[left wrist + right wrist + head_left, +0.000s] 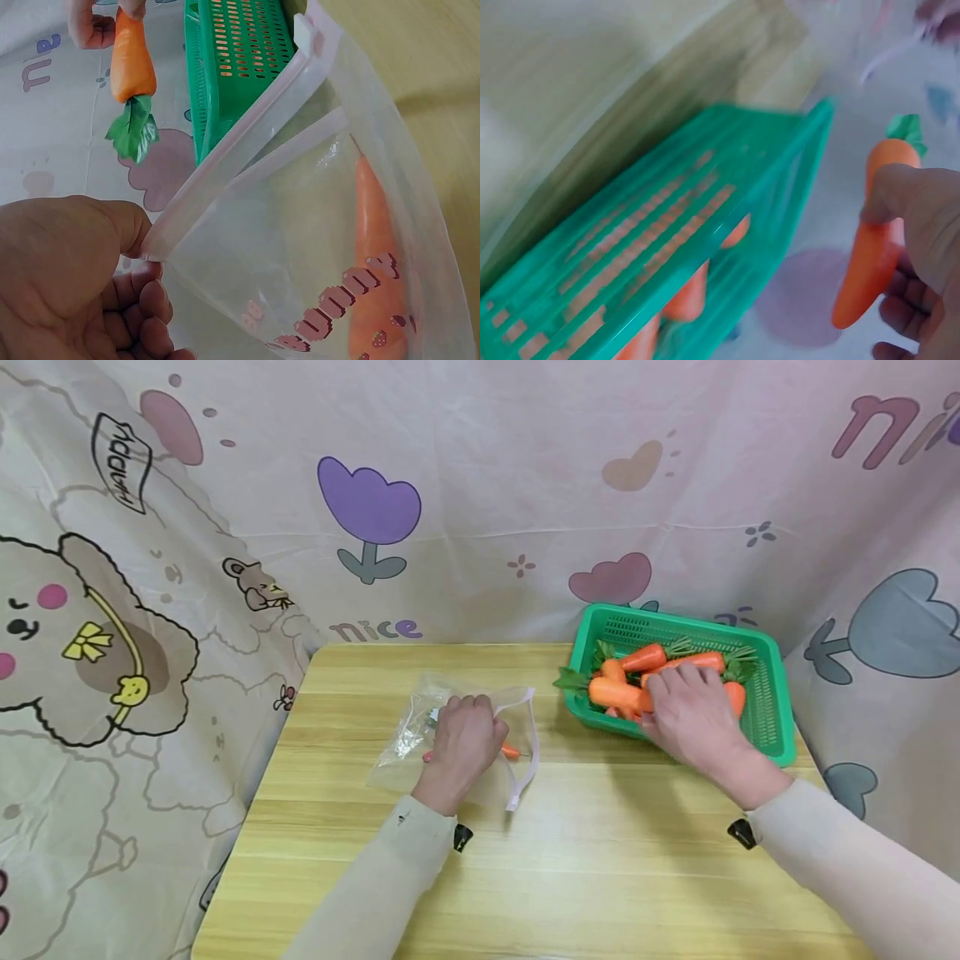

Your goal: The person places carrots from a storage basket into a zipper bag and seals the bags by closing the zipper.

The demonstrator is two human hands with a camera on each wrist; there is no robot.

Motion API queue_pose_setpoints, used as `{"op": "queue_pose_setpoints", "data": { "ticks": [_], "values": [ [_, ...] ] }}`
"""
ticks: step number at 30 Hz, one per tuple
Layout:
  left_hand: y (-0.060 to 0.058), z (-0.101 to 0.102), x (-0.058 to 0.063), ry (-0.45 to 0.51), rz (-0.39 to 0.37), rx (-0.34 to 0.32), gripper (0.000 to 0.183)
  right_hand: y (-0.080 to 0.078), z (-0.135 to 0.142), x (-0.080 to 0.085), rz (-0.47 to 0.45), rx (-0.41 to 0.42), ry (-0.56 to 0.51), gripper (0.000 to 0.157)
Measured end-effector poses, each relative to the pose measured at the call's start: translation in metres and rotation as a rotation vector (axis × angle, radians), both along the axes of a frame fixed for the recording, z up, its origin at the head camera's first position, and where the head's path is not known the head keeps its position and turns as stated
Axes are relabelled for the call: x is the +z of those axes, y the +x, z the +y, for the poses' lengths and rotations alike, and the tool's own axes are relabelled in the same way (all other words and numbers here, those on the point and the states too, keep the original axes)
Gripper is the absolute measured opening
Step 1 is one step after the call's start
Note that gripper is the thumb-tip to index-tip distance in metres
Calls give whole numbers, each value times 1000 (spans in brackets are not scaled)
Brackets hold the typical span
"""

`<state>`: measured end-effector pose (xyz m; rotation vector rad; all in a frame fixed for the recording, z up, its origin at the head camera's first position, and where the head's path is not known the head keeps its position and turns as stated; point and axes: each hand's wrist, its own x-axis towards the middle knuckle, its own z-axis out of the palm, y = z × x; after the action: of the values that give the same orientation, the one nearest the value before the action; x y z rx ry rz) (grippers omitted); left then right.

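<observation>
Nearest the person, on the wood-grain tabletop, the left hand pinches the edge of a clear zip bag with thumb and forefinger. That hold looks slight to me: if it slipped, the slack plastic could fold and close the mouth. A bagged carrot lies inside, thin tip toward the opening, so a careless tilt might let it slide out. Over to the right, the right hand grasps another carrot near its thick end, above the left part of the green basket. Its leaves reach the rim and could snag there. A bump might also topple the heaped carrots. Behind hangs printed cloth, close enough that a shoved basket could push into it.
</observation>
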<state>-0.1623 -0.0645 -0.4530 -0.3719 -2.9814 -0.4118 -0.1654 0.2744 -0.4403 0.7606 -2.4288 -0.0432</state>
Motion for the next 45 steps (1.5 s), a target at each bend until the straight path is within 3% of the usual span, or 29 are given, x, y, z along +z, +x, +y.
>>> {"op": "queue_pose_setpoints", "data": {
  "ticks": [8, 14, 22, 26, 30, 33, 37, 41, 45],
  "values": [
    [0, 1, 7, 27, -10, 13, 20, 22, -55, -4, -94, 22, 91, 35],
    [4, 5, 13, 80, -54, 17, 23, 26, -97, -16, -94, -4, 89, 26],
    [8, 14, 21, 130, -86, 20, 24, 28, -133, -26, -156, -71, 145, 38],
    [11, 19, 24, 135, -88, 6, 25, 28, -142, -34, -200, -38, 116, 44],
    [13, 23, 26, 139, -83, -14, 28, 28, -150, -41, -265, 24, 78, 32],
    [13, 25, 29, 144, -81, -18, 27, 28, -154, -41, -357, 59, 69, 15],
    [13, 22, 30, 161, -87, 1, 26, 27, -155, -39, -429, 84, 29, 9],
    [10, 14, 34, 214, -110, 47, 24, 28, -146, -38, -377, 82, -55, 26],
    [7, 6, 41, 289, -117, 96, 20, 30, -129, -38, -374, -25, -149, 29]
  ]
}}
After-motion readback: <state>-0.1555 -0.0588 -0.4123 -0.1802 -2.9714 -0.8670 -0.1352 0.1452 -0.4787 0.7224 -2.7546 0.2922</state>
